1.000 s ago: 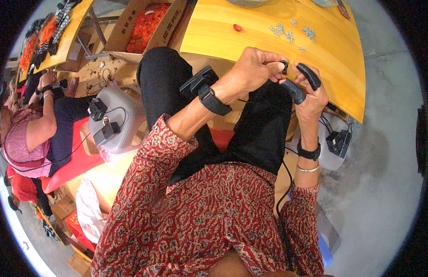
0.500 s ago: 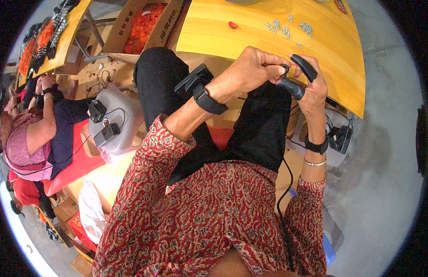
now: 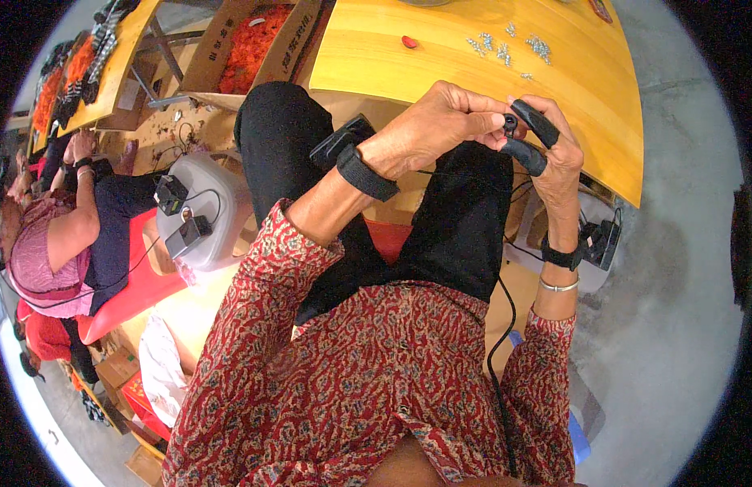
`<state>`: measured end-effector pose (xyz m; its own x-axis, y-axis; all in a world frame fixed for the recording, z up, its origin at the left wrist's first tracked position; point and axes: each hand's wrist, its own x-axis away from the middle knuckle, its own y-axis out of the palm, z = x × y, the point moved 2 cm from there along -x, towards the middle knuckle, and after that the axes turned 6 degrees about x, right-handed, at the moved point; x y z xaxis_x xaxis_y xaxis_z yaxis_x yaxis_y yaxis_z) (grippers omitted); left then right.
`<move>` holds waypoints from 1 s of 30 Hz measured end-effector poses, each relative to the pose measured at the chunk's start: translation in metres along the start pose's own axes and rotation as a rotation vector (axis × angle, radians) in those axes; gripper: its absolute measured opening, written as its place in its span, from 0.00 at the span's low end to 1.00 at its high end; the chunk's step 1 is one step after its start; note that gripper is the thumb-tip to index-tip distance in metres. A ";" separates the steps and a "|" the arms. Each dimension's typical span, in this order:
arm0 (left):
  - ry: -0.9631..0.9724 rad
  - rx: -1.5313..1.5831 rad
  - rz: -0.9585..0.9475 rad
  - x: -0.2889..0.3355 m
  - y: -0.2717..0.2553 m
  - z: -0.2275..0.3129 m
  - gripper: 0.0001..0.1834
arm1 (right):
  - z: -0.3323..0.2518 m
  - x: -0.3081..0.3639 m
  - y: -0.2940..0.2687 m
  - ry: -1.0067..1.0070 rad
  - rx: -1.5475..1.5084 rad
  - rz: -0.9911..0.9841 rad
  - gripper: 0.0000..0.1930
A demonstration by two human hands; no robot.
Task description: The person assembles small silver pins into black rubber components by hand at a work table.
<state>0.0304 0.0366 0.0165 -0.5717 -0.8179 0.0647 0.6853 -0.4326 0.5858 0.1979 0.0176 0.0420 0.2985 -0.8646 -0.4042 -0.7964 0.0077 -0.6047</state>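
The surface (image 3: 441,61) looks like smooth, faintly glossy wood; the bits (image 3: 538,50) gleam like metal. The part (image 3: 510,123) resembles plastic, the finger covers (image 3: 536,123) matt rubber. Shirt (image 3: 376,349): cloth. Bangle (image 3: 559,286): polished metal. Box (image 3: 219,40): matt cardboard.

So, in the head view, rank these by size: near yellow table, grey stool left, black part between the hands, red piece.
1. near yellow table
2. grey stool
3. black part and red piece: too alike to rank
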 end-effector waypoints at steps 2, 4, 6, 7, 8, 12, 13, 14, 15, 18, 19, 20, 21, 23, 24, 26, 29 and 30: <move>-0.035 -0.015 0.023 -0.001 0.001 -0.001 0.11 | 0.002 0.003 0.000 0.029 -0.052 -0.002 0.19; -0.033 0.003 0.006 -0.001 0.000 -0.003 0.11 | 0.001 0.004 0.001 0.039 -0.066 0.010 0.19; -0.029 0.022 -0.008 -0.001 -0.002 -0.004 0.11 | 0.002 0.005 0.002 0.049 -0.082 0.021 0.19; -0.043 0.044 -0.018 -0.002 -0.003 -0.005 0.11 | 0.003 0.005 0.003 0.054 -0.094 0.026 0.19; -0.056 0.067 -0.029 -0.003 -0.003 -0.005 0.11 | 0.003 0.005 0.003 0.059 -0.106 0.031 0.19; -0.032 0.054 -0.030 -0.002 -0.003 -0.003 0.11 | 0.005 0.006 0.008 0.110 -0.225 0.058 0.20; -0.022 0.033 -0.038 -0.002 -0.004 -0.003 0.10 | 0.005 0.006 0.008 0.105 -0.214 0.055 0.20; -0.012 0.012 -0.046 -0.002 -0.004 -0.002 0.10 | 0.005 0.006 0.008 0.100 -0.203 0.051 0.20; -0.013 0.013 -0.045 -0.002 -0.004 -0.002 0.10 | 0.003 0.006 0.008 0.102 -0.204 0.050 0.20; -0.017 0.000 -0.057 -0.004 -0.003 0.003 0.10 | 0.001 0.003 0.007 0.170 -0.192 0.047 0.20; -0.016 0.019 -0.059 -0.005 -0.004 0.004 0.10 | 0.004 0.003 0.007 0.155 -0.222 0.042 0.20; -0.015 0.039 -0.061 -0.005 -0.004 0.004 0.10 | 0.005 0.002 0.007 0.140 -0.252 0.038 0.20; -0.015 0.040 -0.061 -0.005 -0.004 0.004 0.10 | 0.004 0.002 0.007 0.140 -0.252 0.037 0.20; -0.009 -0.028 -0.044 -0.006 -0.003 0.004 0.10 | 0.000 0.003 0.007 0.187 -0.189 0.033 0.19; -0.010 -0.027 -0.045 -0.006 -0.003 0.004 0.10 | 0.002 0.004 0.008 0.189 -0.188 0.033 0.19; -0.006 -0.064 -0.007 -0.005 -0.002 0.006 0.12 | 0.006 0.006 0.009 0.178 -0.216 0.029 0.18; -0.005 -0.095 0.018 -0.004 -0.005 0.007 0.16 | 0.003 0.005 0.010 0.208 -0.239 0.003 0.17; -0.005 -0.094 0.019 -0.004 -0.006 0.008 0.16 | 0.001 0.004 0.010 0.209 -0.240 0.003 0.17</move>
<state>0.0252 0.0458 0.0190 -0.5604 -0.8244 0.0796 0.7352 -0.4510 0.5060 0.1917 0.0150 0.0341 0.2017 -0.9494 -0.2408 -0.9057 -0.0872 -0.4149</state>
